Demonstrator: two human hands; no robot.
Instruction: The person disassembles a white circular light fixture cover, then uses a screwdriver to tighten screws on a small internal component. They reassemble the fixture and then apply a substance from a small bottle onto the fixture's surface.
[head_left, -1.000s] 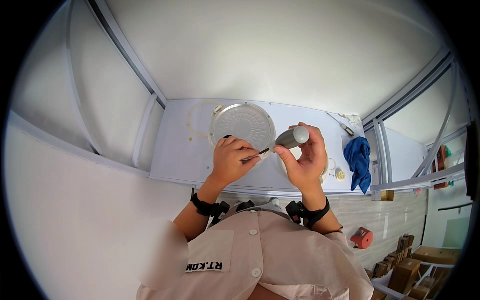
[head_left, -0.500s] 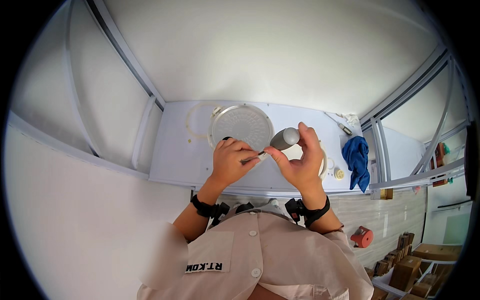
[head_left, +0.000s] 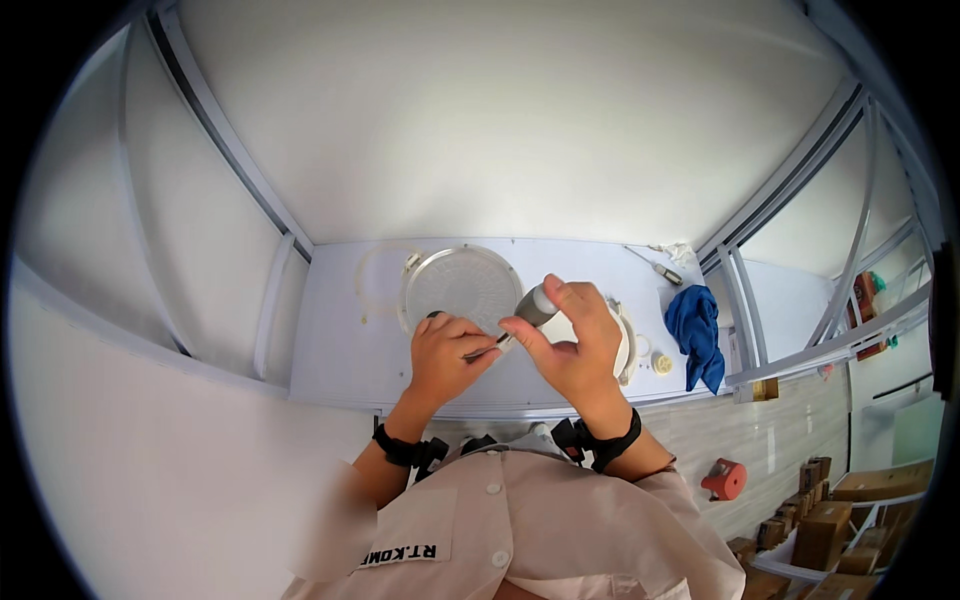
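Note:
My right hand [head_left: 578, 345] is wrapped around the thick grey handle of a screwdriver [head_left: 538, 308], held above the table. From the handle a thin dark shaft slants down toward my left hand [head_left: 447, 352], whose fingers are pinched on it; the tip is mostly hidden by those fingers. Behind my left hand lies a round translucent disc [head_left: 462, 285] with a silver rim and a small clip on its upper left. A second round white piece [head_left: 622, 345] with a pale rim is largely covered by my right hand.
A pale thin ring [head_left: 362, 285] lies left of the disc. To the right are a small cream round part [head_left: 661, 364], another screwdriver [head_left: 662, 270] and a crumpled blue cloth [head_left: 694, 335]. A red stool [head_left: 725, 480] and cardboard boxes [head_left: 822, 533] stand beyond the table.
The view has shifted, so the table sits lower in the picture. Both hands keep their hold on the screwdriver, and its handle end now shows less.

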